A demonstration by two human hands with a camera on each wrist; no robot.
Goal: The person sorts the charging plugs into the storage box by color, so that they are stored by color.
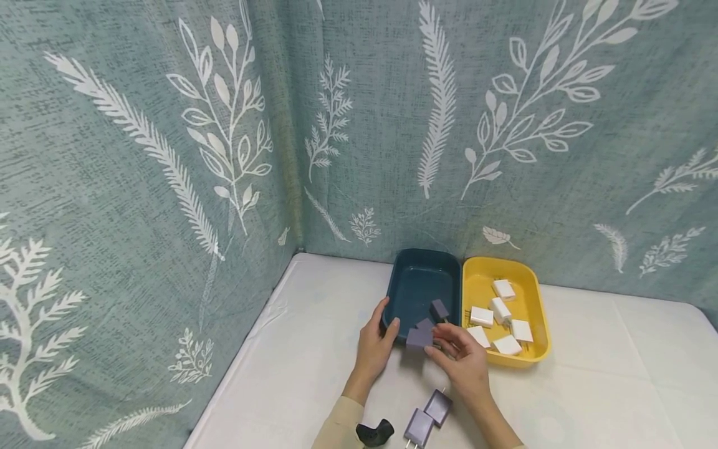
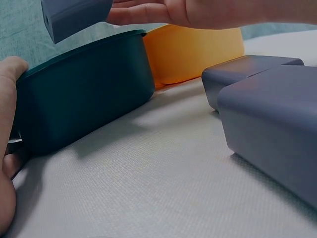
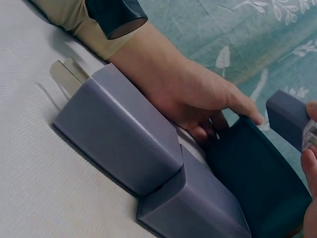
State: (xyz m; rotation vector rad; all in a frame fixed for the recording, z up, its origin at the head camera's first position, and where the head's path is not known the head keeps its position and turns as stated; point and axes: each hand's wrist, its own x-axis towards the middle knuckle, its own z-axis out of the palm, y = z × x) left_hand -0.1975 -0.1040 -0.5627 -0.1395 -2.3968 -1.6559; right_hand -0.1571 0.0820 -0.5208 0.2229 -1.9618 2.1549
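A purple-grey plug charger (image 1: 419, 338) is pinched by its prong end in my right hand (image 1: 467, 360), over the near edge of a dark teal tray (image 1: 422, 285). Two more purple-grey chargers (image 1: 440, 309) show in the near part of that tray, partly overlapped by the held one. My left hand (image 1: 374, 345) grips the tray at its near left corner, thumb at the rim and fingers against the outer wall, as the right wrist view shows. On the white table nearer me, two purple-grey chargers (image 3: 119, 129) lie touching each other, metal prongs sticking out.
Right beside the teal tray stands a yellow tray (image 1: 481, 280) with several white plug chargers (image 1: 507, 345) in it. Behind both trays hangs a green leaf-patterned cloth (image 1: 387, 125). A black strap piece (image 1: 374, 433) sits at my left sleeve.
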